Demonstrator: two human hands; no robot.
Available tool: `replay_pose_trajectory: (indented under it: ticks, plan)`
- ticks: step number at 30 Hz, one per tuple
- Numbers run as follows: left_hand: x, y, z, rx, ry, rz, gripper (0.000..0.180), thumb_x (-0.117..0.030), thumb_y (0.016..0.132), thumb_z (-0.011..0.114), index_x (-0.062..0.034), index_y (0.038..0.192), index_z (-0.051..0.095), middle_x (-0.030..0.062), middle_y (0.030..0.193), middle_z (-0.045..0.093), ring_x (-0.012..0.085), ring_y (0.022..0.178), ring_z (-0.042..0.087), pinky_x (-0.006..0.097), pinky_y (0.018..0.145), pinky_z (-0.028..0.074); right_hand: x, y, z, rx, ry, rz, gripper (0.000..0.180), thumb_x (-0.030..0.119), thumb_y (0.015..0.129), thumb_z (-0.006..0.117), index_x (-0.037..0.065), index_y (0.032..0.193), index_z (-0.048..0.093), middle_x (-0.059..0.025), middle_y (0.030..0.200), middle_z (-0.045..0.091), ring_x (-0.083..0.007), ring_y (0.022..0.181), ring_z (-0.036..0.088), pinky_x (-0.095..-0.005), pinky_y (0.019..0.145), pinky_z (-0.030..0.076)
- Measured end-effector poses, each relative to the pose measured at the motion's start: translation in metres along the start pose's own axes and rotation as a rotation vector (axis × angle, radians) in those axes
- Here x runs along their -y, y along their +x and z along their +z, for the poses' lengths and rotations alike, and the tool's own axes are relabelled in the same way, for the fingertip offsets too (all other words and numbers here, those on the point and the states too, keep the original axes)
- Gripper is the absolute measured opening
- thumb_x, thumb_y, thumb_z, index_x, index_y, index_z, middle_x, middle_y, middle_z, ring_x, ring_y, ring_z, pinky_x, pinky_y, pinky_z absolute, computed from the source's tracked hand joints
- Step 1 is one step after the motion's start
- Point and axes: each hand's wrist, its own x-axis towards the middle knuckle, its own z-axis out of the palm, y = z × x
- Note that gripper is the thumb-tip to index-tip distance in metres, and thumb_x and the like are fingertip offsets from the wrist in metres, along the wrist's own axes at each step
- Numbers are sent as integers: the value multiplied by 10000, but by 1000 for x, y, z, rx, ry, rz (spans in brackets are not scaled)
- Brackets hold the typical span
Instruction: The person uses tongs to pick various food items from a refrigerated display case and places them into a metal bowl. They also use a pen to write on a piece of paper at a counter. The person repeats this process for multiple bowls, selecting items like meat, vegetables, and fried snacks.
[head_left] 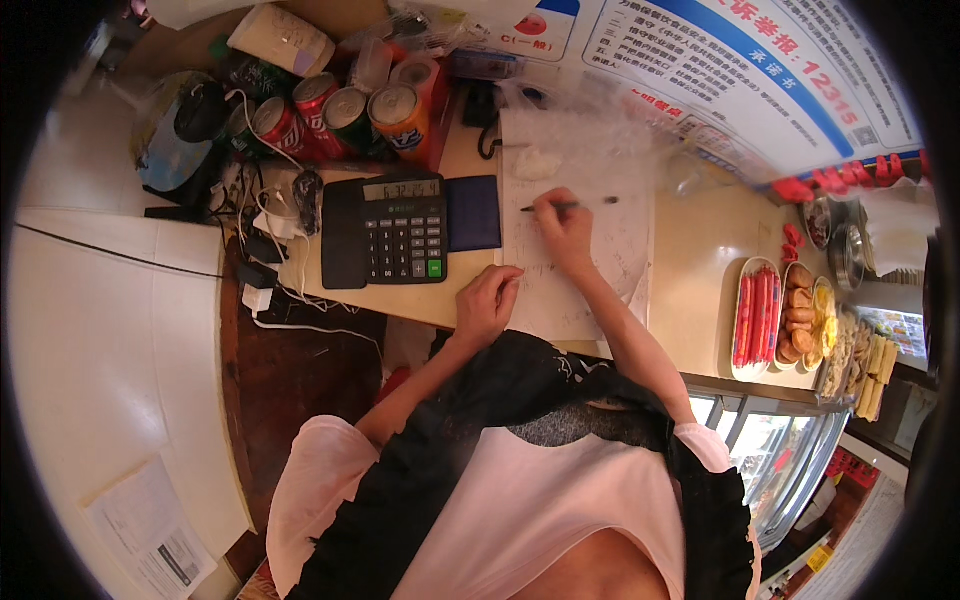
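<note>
My right hand (566,238) pinches a dark pen (600,203) over a large white paper sheet (540,305) with faint handwriting. The pen lies nearly level across the fingers, its tip toward the left. At the sheet's near left edge rests my left hand (487,303), its fingers curled and nothing visible in them. Just left of the sheet is a black desk calculator (405,235) with a lit display and a green key. A dark blue booklet (472,213) sits between calculator and sheet. A crumpled white wad (538,163) lies on the paper's far part.
Several drink cans (395,105) and a paper cup (280,40) crowd the back left, near tangled white cables (275,215). Clear plastic film (600,115) covers the far side. At right stand plates of red wrapped sausages (757,315) and browned food (797,315), beside a glass-fronted cooler (775,450).
</note>
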Motion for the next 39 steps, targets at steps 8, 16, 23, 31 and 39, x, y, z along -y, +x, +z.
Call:
replay_pose_trajectory:
  ticks: [8, 16, 23, 31, 39]
  plan:
    - [11, -3, 1, -36, -151, -35, 133, -35, 780, 481, -12, 894, 546, 72, 739, 546, 134, 616, 543, 228, 563, 438, 29, -23, -69, -190, -51, 262, 187, 195, 807, 502, 18, 746, 490, -20, 538, 481, -86, 453, 445, -217, 421, 334]
    - [-8, 11, 14, 53, -328, -93, 170, -49, 809, 429, 24, 942, 506, 44, 726, 502, 101, 651, 478, 230, 620, 415, 21, -32, -111, -48, -999, 260, 656, 322, 699, 561, -31, 1187, 301, -163, 672, 582, -327, 642, 569, -421, 566, 443]
    - [-57, 22, 79, 280, -334, 31, 106, -71, 817, 439, -3, 870, 501, 39, 756, 482, 100, 686, 456, 223, 616, 403, 40, -87, -138, -309, -871, 84, 561, 246, 743, 545, -4, 1187, 311, -164, 652, 562, -349, 615, 546, -412, 540, 431]
    - [-112, -24, 148, 542, -487, 71, 43, -45, 824, 445, -18, 807, 474, 7, 692, 473, 60, 604, 428, 183, 545, 358, 40, -294, -178, -621, -682, 196, 427, 217, 758, 553, 100, 1147, 419, -123, 673, 567, -304, 631, 557, -381, 552, 433]
    - [-190, -113, 245, 791, -539, 347, 249, 14, 817, 359, -14, 1034, 476, 21, 681, 471, 64, 594, 426, 184, 523, 356, -11, -482, -181, -908, -416, 547, 317, 209, 750, 560, 96, 1045, 525, -73, 616, 545, -190, 562, 551, -297, 544, 427]
